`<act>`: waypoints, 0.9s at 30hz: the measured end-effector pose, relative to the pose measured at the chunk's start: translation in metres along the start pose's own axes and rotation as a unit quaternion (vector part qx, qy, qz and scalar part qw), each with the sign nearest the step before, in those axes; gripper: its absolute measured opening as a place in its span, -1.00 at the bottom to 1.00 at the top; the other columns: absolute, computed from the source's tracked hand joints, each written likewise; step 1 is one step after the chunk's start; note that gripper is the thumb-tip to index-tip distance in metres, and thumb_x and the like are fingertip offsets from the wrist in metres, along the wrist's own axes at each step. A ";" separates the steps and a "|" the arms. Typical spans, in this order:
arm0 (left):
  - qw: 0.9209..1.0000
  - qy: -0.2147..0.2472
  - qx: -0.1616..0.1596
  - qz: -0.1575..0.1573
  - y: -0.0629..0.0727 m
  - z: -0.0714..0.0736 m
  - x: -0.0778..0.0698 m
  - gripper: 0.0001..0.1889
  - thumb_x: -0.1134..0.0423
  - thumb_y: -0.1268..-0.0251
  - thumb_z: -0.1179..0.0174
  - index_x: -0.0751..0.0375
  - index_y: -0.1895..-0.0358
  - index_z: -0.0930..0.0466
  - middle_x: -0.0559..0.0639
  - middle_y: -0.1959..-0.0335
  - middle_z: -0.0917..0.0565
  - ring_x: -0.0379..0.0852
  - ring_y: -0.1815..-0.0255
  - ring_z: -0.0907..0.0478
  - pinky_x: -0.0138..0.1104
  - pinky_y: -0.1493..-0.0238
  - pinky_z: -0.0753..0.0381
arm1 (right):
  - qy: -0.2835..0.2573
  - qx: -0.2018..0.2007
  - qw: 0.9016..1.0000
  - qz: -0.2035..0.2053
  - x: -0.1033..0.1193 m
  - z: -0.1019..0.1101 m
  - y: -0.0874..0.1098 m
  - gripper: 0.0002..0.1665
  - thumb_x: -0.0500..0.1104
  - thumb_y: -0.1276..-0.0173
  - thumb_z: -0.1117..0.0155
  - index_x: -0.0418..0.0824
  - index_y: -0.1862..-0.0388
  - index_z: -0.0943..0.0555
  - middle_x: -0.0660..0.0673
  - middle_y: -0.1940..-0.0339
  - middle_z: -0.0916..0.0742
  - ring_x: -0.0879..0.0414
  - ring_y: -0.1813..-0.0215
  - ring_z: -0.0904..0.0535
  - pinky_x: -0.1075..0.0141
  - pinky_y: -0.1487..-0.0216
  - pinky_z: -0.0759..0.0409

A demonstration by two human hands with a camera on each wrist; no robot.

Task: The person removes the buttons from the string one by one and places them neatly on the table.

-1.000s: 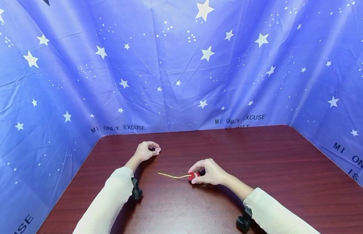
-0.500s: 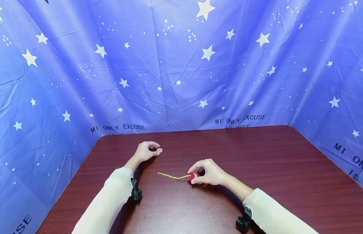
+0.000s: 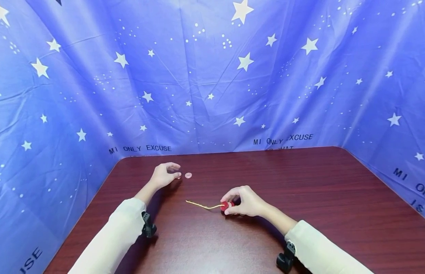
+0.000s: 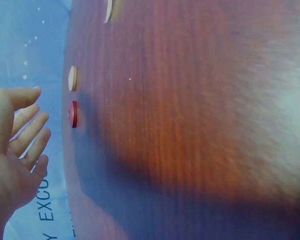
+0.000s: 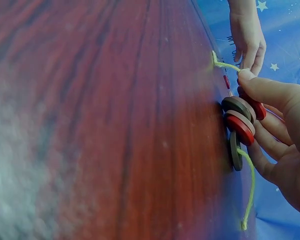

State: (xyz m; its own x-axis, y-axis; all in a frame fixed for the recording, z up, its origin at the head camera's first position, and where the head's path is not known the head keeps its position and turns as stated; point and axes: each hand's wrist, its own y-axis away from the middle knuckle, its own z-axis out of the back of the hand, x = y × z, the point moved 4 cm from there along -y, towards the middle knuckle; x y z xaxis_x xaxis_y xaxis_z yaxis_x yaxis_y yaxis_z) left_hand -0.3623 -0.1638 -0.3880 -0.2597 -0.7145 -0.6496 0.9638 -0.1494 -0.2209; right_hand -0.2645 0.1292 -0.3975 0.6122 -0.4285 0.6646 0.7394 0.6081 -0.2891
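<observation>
My left hand (image 3: 163,176) hovers over the far left of the table, its fingers apart and nothing held. Beside its fingertips lies a red button (image 4: 73,114), mostly covered by the hand in the head view. A pale pink button (image 3: 188,175) rests flat just right of it. Nearer the middle, my right hand (image 3: 248,202) pinches a red button (image 3: 224,206) threaded on a yellow cord (image 3: 202,206). The right wrist view shows several strung buttons in dark, pink and red, with a dark button (image 5: 235,151) at the lower end. Cord tails stick out at both ends.
The dark red wooden table (image 3: 212,243) has rounded far corners. A blue star-printed curtain (image 3: 212,76) encloses its back and sides. Black wrist cameras sit at both cuffs, the right camera (image 3: 285,259) low near the tabletop.
My left hand has let go of the pink button and drawn back to the left, uncovering part of a red button. My right hand keeps its place with the strung buttons.
</observation>
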 end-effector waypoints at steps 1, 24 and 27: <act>1.000 0.002 0.001 0.000 0.002 0.001 -0.002 -0.69 0.30 -0.17 -0.28 0.33 0.02 -0.63 0.22 0.11 -0.74 0.11 0.04 -0.66 -0.07 -0.06 -0.57 | 0.001 -0.001 1.000 0.002 0.000 0.000 0.000 -0.67 -0.15 0.00 -0.56 -0.13 0.21 -0.72 0.04 0.45 -0.77 0.40 0.43 -0.55 0.33 0.26 -0.64; 0.983 0.058 0.146 -0.091 0.067 -0.041 -0.070 -0.79 0.19 -0.19 -0.27 0.23 0.18 -0.69 0.03 0.31 -0.76 -0.26 0.30 -0.63 -0.44 0.20 -0.53 | -0.038 -0.008 0.999 0.016 0.002 -0.002 0.000 -0.63 -0.24 -0.04 -0.51 -0.27 0.12 -0.71 -0.11 0.35 -0.78 0.33 0.47 -0.58 0.37 0.49 -0.62; 0.978 0.065 0.169 -0.102 0.073 -0.050 -0.079 -0.78 0.18 -0.20 -0.27 0.22 0.17 -0.69 0.02 0.31 -0.76 -0.28 0.31 -0.62 -0.47 0.21 -0.52 | -0.043 -0.007 0.999 0.012 0.002 -0.002 0.000 -0.64 -0.23 -0.05 -0.51 -0.27 0.13 -0.70 -0.12 0.37 -0.77 0.31 0.50 -0.57 0.37 0.58 -0.59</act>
State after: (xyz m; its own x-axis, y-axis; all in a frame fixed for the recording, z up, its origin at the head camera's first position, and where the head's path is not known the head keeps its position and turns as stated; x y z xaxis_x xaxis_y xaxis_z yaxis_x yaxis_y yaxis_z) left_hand -0.2742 -0.0840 -0.3898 -0.4327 -0.5565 -0.7093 0.8506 -0.5127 -0.1166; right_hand -0.2626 0.1270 -0.3979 0.6034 -0.3557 0.7137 0.7295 0.6076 -0.3140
